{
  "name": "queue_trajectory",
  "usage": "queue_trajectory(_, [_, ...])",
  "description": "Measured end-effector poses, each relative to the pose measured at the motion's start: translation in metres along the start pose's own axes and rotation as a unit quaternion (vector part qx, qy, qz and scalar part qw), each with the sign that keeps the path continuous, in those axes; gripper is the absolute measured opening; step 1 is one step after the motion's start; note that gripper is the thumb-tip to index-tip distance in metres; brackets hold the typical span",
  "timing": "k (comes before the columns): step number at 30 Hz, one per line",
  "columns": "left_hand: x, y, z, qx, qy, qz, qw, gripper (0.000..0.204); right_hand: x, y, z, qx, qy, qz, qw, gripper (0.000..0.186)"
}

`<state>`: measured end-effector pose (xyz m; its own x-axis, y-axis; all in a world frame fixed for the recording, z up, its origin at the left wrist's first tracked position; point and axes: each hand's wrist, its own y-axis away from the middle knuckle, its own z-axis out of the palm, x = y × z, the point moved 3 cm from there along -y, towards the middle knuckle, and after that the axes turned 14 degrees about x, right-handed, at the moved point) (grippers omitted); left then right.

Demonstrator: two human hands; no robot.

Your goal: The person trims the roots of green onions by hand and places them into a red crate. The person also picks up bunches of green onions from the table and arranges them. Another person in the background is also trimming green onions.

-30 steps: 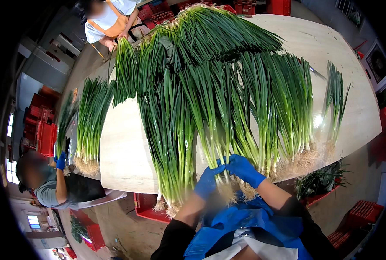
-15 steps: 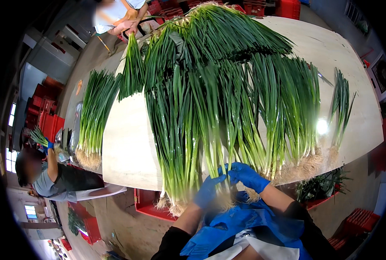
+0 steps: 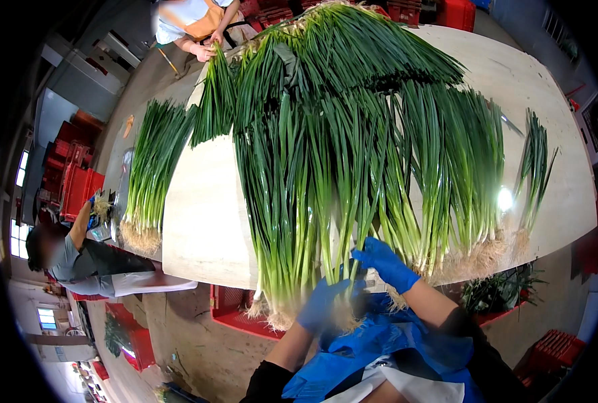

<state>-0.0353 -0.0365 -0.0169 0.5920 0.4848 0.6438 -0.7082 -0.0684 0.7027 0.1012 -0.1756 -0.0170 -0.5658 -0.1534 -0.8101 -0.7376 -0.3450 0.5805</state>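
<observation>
Long green onions with pale stems and shaggy roots lie in bunches over the table. My left hand point(image 3: 320, 305), in a blue glove, is wrapped round the lower stems of a few green onions point(image 3: 326, 250), their blurred roots hanging by my blue apron point(image 3: 386, 336). My right hand point(image 3: 388, 263), gloved alike, is just to the right and slightly higher, its fingertips pinched at a green onion stalk. Left of my hands rests a thick bunch of green onions point(image 3: 279, 235), roots over the table edge. More green onions point(image 3: 457, 174) are spread to the right.
The pale table point(image 3: 201, 232) carries a big heap of green onions point(image 3: 359, 50) at its far side. A red crate point(image 3: 235, 316) is below the front edge. Across the table a person point(image 3: 201, 30) holds a bunch; another person point(image 3: 77, 258) works at left.
My right hand has drawn slightly up and away from my left hand, which keeps its grip on the stems. The person at left has lowered a gloved hand; the view has shifted slightly.
</observation>
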Motion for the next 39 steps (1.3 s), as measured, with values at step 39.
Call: queue_trajectory(39, [-0.054,0.028,-0.016,0.232,-0.336,0.381,0.830,0.033,-0.043,-0.026,0.035,0.089,0.077,-0.127,0.985,0.035])
